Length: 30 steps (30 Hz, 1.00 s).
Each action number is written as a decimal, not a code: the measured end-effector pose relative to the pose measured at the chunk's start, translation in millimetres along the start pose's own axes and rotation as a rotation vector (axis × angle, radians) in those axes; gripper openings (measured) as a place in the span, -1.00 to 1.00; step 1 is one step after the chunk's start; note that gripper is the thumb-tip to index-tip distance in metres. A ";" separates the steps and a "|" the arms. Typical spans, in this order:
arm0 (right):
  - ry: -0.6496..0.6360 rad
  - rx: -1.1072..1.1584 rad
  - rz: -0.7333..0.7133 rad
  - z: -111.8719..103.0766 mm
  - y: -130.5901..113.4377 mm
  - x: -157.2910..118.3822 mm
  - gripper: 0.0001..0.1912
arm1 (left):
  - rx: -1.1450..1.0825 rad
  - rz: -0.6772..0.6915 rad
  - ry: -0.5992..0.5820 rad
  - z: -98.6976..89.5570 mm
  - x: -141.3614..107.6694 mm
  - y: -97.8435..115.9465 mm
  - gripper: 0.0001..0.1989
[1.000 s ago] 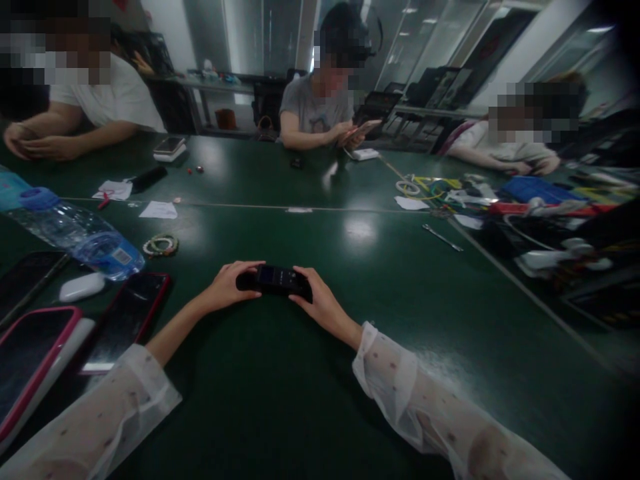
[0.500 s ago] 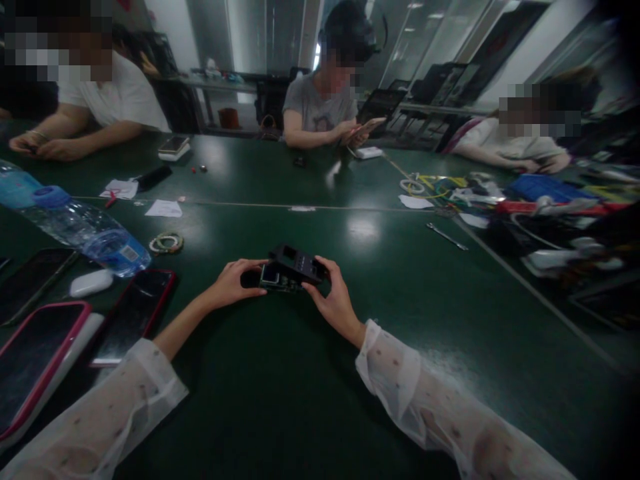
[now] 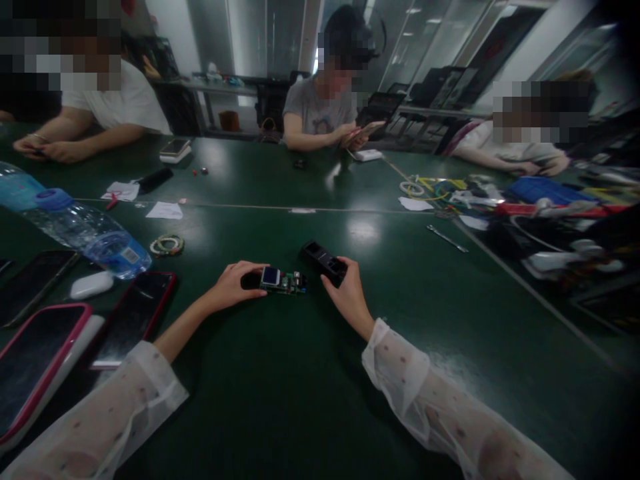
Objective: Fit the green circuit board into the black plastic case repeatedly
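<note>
Between the thumb and fingers of my left hand is a green circuit board with a small screen at its left end. Its chips and connectors lie exposed, facing up. To the right, my right hand grips a black plastic casing by its near right end. Small cut-outs show in the casing's face. It is tilted and apart from the board, a short gap to the upper right. Whether a lower shell lies under the board I cannot tell.
Phones, a white earbud case and water bottles lie at the left, near a bracelet. A wrench and cables lie to the right. Several people sit across the green table.
My right hand has moved right with the black casing, lifting it off the circuit board, which is now uncovered. My left hand has stayed in place on the board.
</note>
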State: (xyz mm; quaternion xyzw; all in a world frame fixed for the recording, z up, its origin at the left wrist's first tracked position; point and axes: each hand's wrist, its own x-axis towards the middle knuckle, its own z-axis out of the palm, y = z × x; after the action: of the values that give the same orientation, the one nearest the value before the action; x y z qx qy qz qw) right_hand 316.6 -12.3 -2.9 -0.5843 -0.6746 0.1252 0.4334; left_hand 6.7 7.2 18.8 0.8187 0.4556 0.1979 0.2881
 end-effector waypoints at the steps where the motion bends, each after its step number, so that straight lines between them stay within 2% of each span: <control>1: -0.013 0.002 0.007 0.5 0.6 -0.3 -0.47 | 0.003 0.006 0.001 0.6 0.6 -1.2 -0.40; 5: -0.026 -0.017 0.003 3.3 3.6 -0.7 -0.43 | 0.012 0.017 0.007 1.8 2.2 -3.7 -0.40; 11: 0.048 -0.135 -0.078 8.2 9.3 1.1 -0.31 | 0.035 0.030 0.012 2.1 1.8 -2.6 -0.41; 21: 0.022 -0.170 -0.077 2.0 0.5 0.7 -0.44 | 0.046 0.033 0.015 3.6 1.9 -6.2 -0.43; 30: 0.016 -0.103 -0.038 4.5 6.5 0.2 -0.49 | 0.038 0.026 0.010 2.7 1.7 -5.5 -0.42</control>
State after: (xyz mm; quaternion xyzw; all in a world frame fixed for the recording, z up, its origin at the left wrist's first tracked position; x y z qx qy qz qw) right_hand 317.8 -8.8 -9.9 -0.5940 -0.6876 0.0771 0.4105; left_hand 5.6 10.2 13.2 0.8288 0.4499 0.1973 0.2677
